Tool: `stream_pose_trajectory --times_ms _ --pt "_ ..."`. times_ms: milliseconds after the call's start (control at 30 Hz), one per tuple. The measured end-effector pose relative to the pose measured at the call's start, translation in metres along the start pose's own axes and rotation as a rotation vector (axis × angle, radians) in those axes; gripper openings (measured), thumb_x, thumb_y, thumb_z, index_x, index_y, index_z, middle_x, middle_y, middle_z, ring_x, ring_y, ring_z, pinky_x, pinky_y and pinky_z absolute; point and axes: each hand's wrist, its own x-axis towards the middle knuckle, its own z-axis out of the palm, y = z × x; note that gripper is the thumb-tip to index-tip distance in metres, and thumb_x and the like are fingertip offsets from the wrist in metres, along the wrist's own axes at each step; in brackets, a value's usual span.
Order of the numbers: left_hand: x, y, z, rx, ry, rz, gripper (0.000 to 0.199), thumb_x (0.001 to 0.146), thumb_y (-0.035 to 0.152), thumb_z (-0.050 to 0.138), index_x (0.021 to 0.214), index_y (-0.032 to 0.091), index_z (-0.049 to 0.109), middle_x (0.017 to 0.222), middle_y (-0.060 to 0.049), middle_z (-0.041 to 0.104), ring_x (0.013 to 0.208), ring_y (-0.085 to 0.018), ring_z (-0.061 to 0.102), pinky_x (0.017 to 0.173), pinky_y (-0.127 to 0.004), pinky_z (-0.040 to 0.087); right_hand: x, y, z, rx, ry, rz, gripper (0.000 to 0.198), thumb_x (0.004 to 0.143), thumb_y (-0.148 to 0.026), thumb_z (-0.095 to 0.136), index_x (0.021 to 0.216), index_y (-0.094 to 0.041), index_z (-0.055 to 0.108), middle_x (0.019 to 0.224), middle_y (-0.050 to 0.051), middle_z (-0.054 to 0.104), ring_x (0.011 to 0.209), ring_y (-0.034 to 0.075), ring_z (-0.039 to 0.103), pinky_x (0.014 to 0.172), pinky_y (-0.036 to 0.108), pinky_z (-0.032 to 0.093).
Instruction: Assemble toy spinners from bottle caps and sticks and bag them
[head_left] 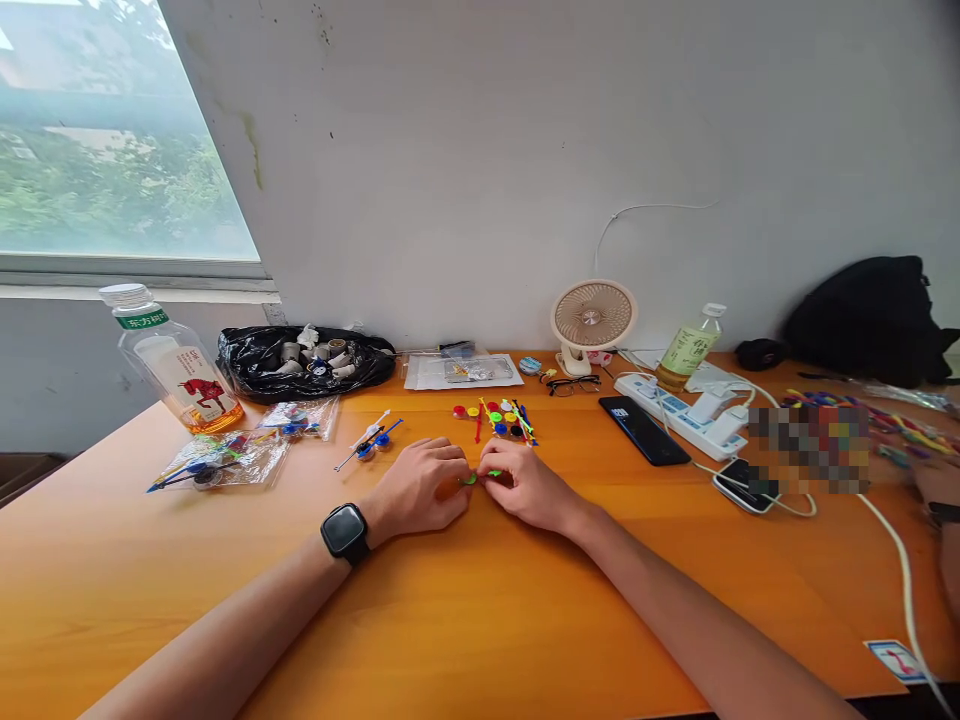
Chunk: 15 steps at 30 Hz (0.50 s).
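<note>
Two bare hands meet at the middle of an orange wooden table [480, 620], both pinching one small green plastic piece [475, 477] that shows between their fingertips, low against the tabletop. Left hand [420, 488] lies knuckles up with its fingers curled in around the piece; a black smartwatch [345, 532] sits on that wrist. Right hand [525, 484] mirrors it, fingers drawn together on the other end of the green piece — how much of the piece is hidden under the fingers cannot be told. Just beyond the hands lies a loose cluster of small coloured discs and thin sticks [495, 418] in red, yellow, green and blue. To the left of that, a blue-and-white stick piece [370, 441] lies alone, and farther left are clear plastic bags of similar parts [225, 458], a drink bottle [174, 362] with amber liquid, and a black bag [307, 360] of pale bits. To the right sit a dark phone [643, 430], glasses [572, 384], a white power strip [679, 412], a small desk fan [592, 322] against the wall and a second bottle [688, 350]. At the far right edge another person's hand [937, 485] rests near more coloured pieces.
</note>
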Motion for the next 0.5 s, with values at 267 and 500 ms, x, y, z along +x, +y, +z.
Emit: stream_pose_trajectory --times_ms 267,500 --pt "-0.006 -0.001 -0.006 -0.062 0.145 -0.06 0.026 0.092 0.024 0.063 0.118 0.026 0.066 0.111 -0.008 0.073 0.101 -0.027 0.067 0.09 -0.042 0.052 -0.001 -0.005 -0.009 -0.122 0.237 0.242 0.039 0.093 -0.039 0.072 0.128 -0.022 0.07 0.097 0.008 0.075 0.07 0.02 0.065 0.067 0.032 0.052" --pt "-0.008 -0.008 -0.011 -0.064 0.375 -0.191 0.019 0.1 0.022 0.054 0.117 0.024 0.063 0.114 -0.007 0.072 0.106 -0.026 0.065 0.094 -0.04 0.05 0.005 -0.017 -0.019 0.535 0.094 0.347 0.047 0.101 -0.061 0.054 0.101 -0.019 0.075 0.045 -0.008 0.04 0.039 0.011 0.037 0.044 0.024 0.031"
